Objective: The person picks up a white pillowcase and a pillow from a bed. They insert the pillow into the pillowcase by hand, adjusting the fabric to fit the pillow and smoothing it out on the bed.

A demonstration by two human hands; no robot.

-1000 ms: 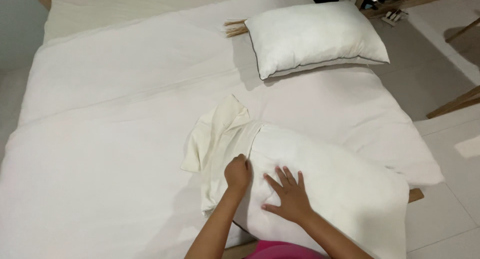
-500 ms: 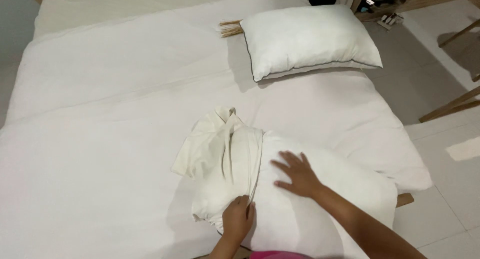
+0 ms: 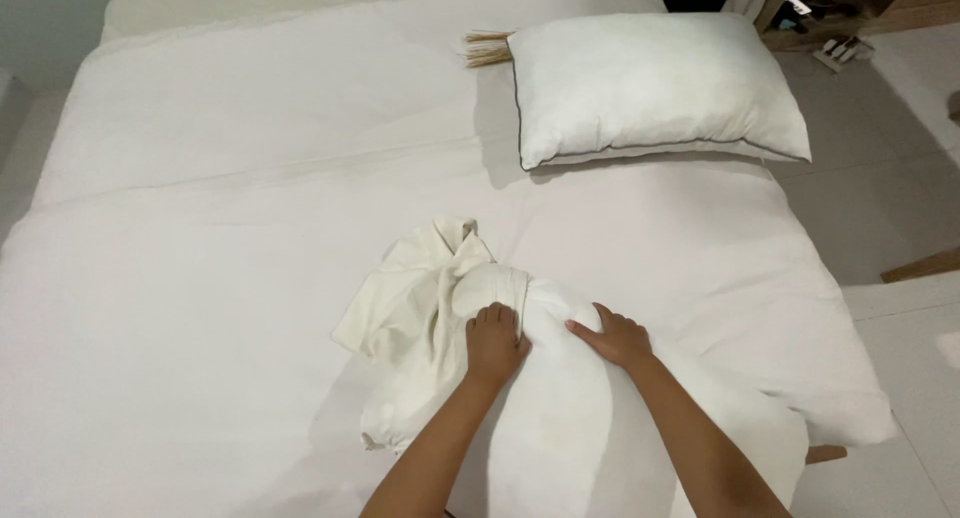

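A bare white pillow (image 3: pixel 590 418) lies on the near part of the bed, its far end squeezed narrow. A cream pillowcase (image 3: pixel 410 308) is bunched around that end. My left hand (image 3: pixel 494 342) is closed on the edge of the pillowcase where it meets the pillow. Beside it, my right hand (image 3: pixel 616 336) presses flat on the top of the pillow with its fingers apart. Both forearms reach in from the bottom edge of the view.
A second white pillow (image 3: pixel 650 83) with dark piping lies at the far right of the bed (image 3: pixel 200 228), with a bundle of straw-coloured bristles (image 3: pixel 486 48) sticking out behind it. Tiled floor (image 3: pixel 880 198) runs along the bed's right side.
My left hand has gone from the pillow's near side up to its far end and gripped the pillowcase. The pillow's end is now squeezed narrower, and the right hand has shifted with it.
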